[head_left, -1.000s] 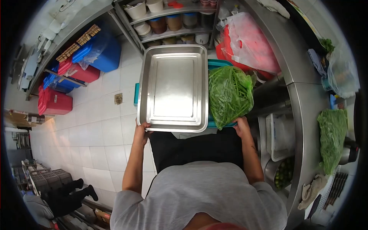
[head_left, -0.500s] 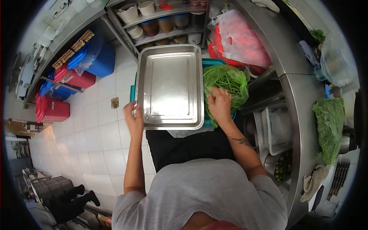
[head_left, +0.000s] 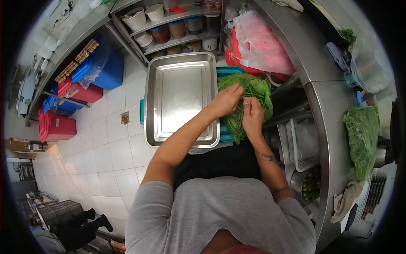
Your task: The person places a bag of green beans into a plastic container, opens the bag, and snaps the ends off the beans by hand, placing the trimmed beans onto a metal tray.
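Note:
A green plastic bag (head_left: 240, 125) of long green beans (head_left: 256, 88) rests over the right part of a teal container (head_left: 229, 72). Both my hands are at the bag's upper middle, close together. My left hand (head_left: 229, 100), reaching across the tray, has its fingers closed at the beans; what they pinch is too small to name. Just right of it, my right hand (head_left: 252, 116) is closed too, thumb and fingertips together, its hold unclear. To the left, a large shallow metal tray (head_left: 179, 97) lies across the container.
Metal shelves (head_left: 169, 18) with tubs stand ahead. Red and blue bins (head_left: 100, 70) line the left wall. A steel counter (head_left: 334, 99) runs along the right, bearing a bag of greens (head_left: 362, 139). At the lower left, a person's dark-clothed legs (head_left: 80, 230) show.
My left hand has left the tray's left edge and crossed over to the beans. The fingers of my right hand have closed. The tray appears slightly further left in view.

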`<state>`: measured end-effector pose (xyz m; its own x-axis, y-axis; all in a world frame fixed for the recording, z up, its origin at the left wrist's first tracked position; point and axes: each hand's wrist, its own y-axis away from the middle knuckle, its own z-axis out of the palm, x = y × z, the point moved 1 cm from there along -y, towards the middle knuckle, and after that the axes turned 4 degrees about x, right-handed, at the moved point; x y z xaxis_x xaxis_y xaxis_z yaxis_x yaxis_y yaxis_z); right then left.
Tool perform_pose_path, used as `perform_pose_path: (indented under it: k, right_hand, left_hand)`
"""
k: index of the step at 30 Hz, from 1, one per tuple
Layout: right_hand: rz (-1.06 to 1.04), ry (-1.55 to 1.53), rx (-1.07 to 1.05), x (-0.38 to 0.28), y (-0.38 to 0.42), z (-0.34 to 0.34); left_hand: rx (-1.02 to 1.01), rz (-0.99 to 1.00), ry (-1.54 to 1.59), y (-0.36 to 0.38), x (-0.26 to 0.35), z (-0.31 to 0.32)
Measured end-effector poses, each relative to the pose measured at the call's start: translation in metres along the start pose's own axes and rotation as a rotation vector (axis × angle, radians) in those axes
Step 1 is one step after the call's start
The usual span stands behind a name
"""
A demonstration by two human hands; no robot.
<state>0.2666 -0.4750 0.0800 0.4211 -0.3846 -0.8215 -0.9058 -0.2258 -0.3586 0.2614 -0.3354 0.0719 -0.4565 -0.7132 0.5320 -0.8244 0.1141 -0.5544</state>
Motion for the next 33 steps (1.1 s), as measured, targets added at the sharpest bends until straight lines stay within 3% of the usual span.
perform_pose_path:
  k: [2, 4, 7, 11, 14, 16, 17, 19, 20, 21, 22, 24, 26, 27, 30, 33]
  right_hand:
    - [0.007, -0.012, 0.006, 0.001, -0.002, 0.005]
    - [-0.153, 0.03, -0.081, -0.015, 0.014, 0.007]
    - [-0.219, 0.091, -0.217, -0.019, 0.036, -0.005]
    - [-0.301, 0.223, -0.354, 0.0, 0.05, -0.033]
    - [-0.344, 0.292, -0.428, -0.001, 0.057, -0.036]
    - [-0.364, 0.327, -0.458, -0.009, 0.056, -0.038]
    - [-0.263, 0.213, -0.37, -0.015, 0.052, -0.04]
    - [-0.061, -0.012, -0.194, -0.036, 0.036, -0.042]
    - [-0.16, 0.091, -0.148, -0.036, 0.026, -0.044]
    - [-0.26, 0.192, -0.1, -0.033, 0.013, -0.047]
    - [-0.359, 0.293, -0.051, -0.029, -0.001, -0.047]
    - [-0.383, 0.274, -0.176, -0.023, -0.028, -0.04]
    - [-0.428, 0.345, -0.282, -0.017, -0.054, -0.026]
    - [-0.461, 0.427, -0.322, -0.01, -0.066, -0.016]
    - [-0.169, 0.344, -0.349, 0.056, -0.089, 0.01]
    - [-0.013, 0.167, -0.406, 0.065, -0.097, 0.013]
  left_hand:
    - [0.124, -0.074, -0.061, -0.003, -0.017, 0.006]
    - [0.327, -0.163, -0.173, -0.012, -0.05, 0.014]
    - [0.317, -0.221, -0.005, -0.025, -0.082, -0.015]
    - [0.263, -0.273, -0.027, -0.017, -0.098, -0.033]
    - [0.397, -0.356, 0.039, -0.007, -0.123, -0.03]
    - [0.305, -0.658, 0.262, -0.005, -0.132, -0.037]
    - [0.255, -0.806, 0.375, -0.004, -0.136, -0.041]
    - [0.398, -0.831, 0.277, 0.0, -0.151, -0.047]
    - [0.468, -0.843, 0.226, 0.005, -0.158, -0.05]
    - [0.547, -0.662, 0.05, 0.009, -0.16, -0.056]
    - [0.5, -0.619, 0.135, 0.006, -0.143, -0.062]
    - [0.406, -0.533, 0.297, 0.003, -0.096, -0.07]
    - [0.141, -0.3, 0.198, -0.005, -0.053, -0.055]
    - [0.106, -0.27, 0.137, -0.003, -0.036, -0.042]
    - [0.026, -0.225, 0.063, 0.009, -0.017, 0.006]
    - [-0.015, -0.18, -0.032, 0.006, -0.02, 0.01]
